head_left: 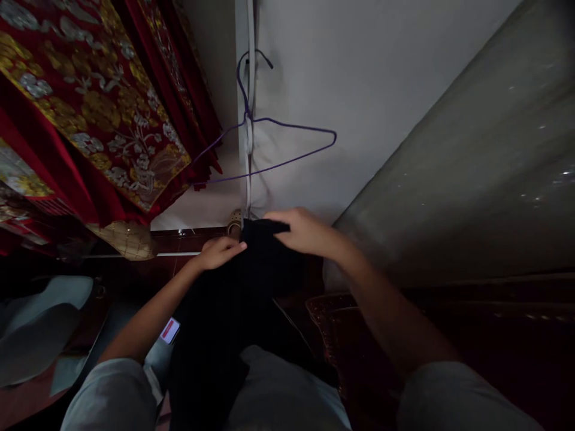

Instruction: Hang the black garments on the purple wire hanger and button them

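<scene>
A black garment (267, 263) hangs from between my two hands, its exact kind lost in the dark. My left hand (220, 252) pinches its upper left edge, thumb on top. At the upper right edge, my right hand (308, 230) grips the cloth between thumb and fingers. The dark cloth falls toward my body and merges with the shadow there. Above my hands, a purple wire hanger (291, 125) with no clothing on it hangs against the wall along a white strip (250, 137).
Red cloth with gold and silver embroidery (99, 102) hangs at the upper left. A large grey sparkly sheet (426, 185) slants along the right. Dark red carved furniture (332, 323) stands at lower right. A lit phone (170, 330) is at lower left, and a tan clog (234, 221) lies beyond my hands.
</scene>
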A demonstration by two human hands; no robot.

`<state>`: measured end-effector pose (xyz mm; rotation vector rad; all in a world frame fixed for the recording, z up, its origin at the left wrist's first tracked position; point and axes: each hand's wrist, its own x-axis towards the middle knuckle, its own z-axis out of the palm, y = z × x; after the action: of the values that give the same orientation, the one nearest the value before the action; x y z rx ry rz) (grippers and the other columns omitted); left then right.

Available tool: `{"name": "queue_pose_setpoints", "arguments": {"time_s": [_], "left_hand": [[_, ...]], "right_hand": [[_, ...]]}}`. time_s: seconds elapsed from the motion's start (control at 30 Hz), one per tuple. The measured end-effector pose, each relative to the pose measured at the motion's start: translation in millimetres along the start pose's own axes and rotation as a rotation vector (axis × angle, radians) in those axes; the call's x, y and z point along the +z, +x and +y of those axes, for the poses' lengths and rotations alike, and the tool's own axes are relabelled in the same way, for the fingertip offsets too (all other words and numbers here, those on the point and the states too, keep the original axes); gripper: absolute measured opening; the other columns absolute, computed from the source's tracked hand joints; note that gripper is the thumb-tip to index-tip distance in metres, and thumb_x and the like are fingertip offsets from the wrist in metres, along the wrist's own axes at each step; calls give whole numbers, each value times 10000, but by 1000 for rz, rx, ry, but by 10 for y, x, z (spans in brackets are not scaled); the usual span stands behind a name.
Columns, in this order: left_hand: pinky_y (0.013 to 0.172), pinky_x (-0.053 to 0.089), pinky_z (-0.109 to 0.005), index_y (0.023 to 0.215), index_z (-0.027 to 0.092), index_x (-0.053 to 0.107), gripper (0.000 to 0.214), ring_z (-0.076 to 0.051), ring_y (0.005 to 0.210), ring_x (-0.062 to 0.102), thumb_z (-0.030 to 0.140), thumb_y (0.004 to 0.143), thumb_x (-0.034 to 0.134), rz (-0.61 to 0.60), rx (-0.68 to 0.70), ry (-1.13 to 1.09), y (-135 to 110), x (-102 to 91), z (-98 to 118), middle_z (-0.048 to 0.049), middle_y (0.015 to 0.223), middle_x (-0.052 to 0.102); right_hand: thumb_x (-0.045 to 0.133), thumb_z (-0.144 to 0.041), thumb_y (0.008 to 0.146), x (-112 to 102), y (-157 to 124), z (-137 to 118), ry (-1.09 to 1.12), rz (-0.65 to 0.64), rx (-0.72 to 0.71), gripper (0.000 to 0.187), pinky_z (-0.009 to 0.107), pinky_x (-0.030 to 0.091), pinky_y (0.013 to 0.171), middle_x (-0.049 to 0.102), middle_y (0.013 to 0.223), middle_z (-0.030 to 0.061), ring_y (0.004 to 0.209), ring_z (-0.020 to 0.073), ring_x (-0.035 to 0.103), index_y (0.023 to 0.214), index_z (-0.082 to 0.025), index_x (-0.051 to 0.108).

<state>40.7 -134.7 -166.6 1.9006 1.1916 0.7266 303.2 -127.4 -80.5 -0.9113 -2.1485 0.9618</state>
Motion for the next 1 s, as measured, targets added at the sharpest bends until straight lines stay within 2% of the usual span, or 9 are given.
{"name": "queue_pose_setpoints", "arguments": {"time_s": [0.1,0.2,0.27,0.37,0.53,0.63,0.73,0.9,1.0], "left_hand": [[727,538,-307,916,196,757,398,-204,770,685,573,915,631,-170,-12,-49,-78,-288,-29,-47,846,740],[661,502,-296,828,197,740,344,-202,692,646,532,883,681,-45,-13,85,-111,-664,11,-34,740,705],[653,463,-294,749,210,707,339,-191,633,598,509,902,657,5,-12,265,-130,-895,29,-20,658,650],[745,452,-320,716,230,692,248,-207,652,581,430,862,707,77,-47,511,-181,-1145,23,-16,610,592],[1009,463,-474,843,249,737,141,-327,994,636,248,717,800,284,-85,553,-255,-1262,49,-72,812,671],[1192,290,-615,822,222,690,49,-388,1380,451,260,805,717,345,46,483,-196,-1200,259,-127,1228,699],[1261,127,-620,786,185,633,119,-364,1536,281,264,871,658,317,224,328,-29,-1102,602,-136,1496,556],[1250,241,-518,916,168,638,147,-282,1386,499,72,805,653,562,359,13,446,-1087,974,-89,1224,658],[1185,330,-478,984,154,661,339,-234,1162,608,-51,739,549,605,339,-7,704,-1234,958,-30,963,668]], "right_hand": [[619,-115,825,-214,312,135,20,357,-117,309,354,527,922,745,1106,39,1016,230,694,1082,-233,743],[582,-107,842,-298,734,412,15,597,-126,366,368,484,1054,709,1243,55,1216,226,629,1162,-228,714],[580,-106,839,-291,934,616,9,535,-48,277,359,487,1032,742,1102,49,1150,219,648,1039,-215,737],[590,-142,841,-282,960,825,-33,500,66,148,319,499,811,673,746,11,811,195,643,747,-194,693],[647,-183,794,-516,577,780,-155,637,-3,378,272,301,569,302,513,-51,535,110,357,496,-213,416],[657,-240,803,-623,428,641,-166,618,-31,346,275,280,559,328,529,-45,542,111,357,523,-209,457],[638,-268,815,-535,376,525,-106,620,-27,261,275,345,578,438,558,-31,571,129,438,583,-202,540],[577,-206,838,-316,310,426,1,458,-68,143,354,540,808,707,781,29,804,206,664,792,-207,712],[588,-162,855,-528,274,451,-106,585,-143,330,437,525,1017,763,1139,78,1118,250,690,1132,-208,761]]}}
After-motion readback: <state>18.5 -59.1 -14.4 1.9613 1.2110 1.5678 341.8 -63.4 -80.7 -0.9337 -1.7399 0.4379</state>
